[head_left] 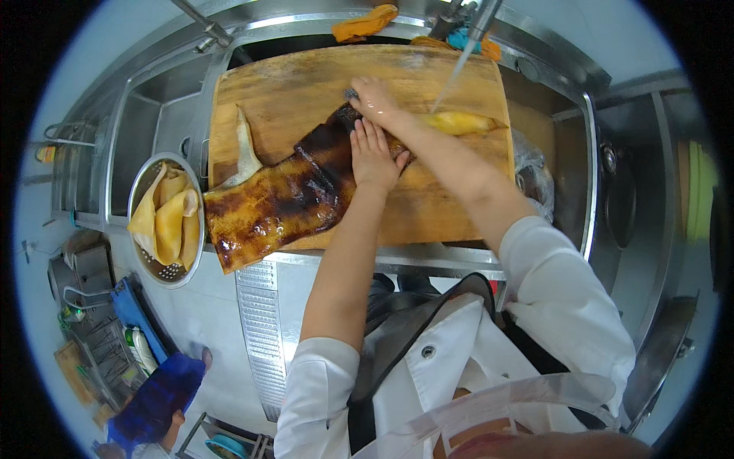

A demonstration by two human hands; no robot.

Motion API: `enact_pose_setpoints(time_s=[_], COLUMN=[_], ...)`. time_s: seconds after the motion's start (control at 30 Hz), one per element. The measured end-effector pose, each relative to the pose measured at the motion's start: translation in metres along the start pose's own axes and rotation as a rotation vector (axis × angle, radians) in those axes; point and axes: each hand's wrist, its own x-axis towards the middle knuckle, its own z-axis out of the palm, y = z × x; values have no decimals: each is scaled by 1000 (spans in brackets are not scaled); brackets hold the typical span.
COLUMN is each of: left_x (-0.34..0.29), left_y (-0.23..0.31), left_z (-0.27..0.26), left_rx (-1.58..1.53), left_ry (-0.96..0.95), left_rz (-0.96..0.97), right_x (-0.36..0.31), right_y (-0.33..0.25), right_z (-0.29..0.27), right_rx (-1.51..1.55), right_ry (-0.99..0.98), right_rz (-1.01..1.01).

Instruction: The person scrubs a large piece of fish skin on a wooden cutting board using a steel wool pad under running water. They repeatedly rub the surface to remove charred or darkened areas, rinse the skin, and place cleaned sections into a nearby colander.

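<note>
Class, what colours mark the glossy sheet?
The glossy sheet is mottled amber and blackish, clearest in head view.

Bright light, glare on glossy hide [294,187], bent edges, black corners

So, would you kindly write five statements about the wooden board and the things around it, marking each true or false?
1. The left hand lies on the large, glossy, brown-and-amber sheet. True.
2. The round, perforated metal colander sits right of the thick wooden board. False: it is at the board's left.
3. The colander holds folded, pale yellow pieces. True.
4. The right hand rests on the crumpled orange cloth. False: it is at the sheet's upper end, with a small grey pad at its fingers.
5. The cloth lies beyond the board's far edge. True.
</note>
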Motion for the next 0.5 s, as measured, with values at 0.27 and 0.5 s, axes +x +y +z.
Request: enact_pose_setpoints(time_s=[0.27,0.5], left_x=[2,-2], left_y=[-3,1], left_z=[3,-2], left_rx=[-36,-14], left_ry=[12,3], left_rz=[-18,-20], right_x=[-62,-58], right_y=[88,91], right_z=[-127,-130], right_rx=[-113,-170], right_ry=[-513,-877], right_rz=[258,275])
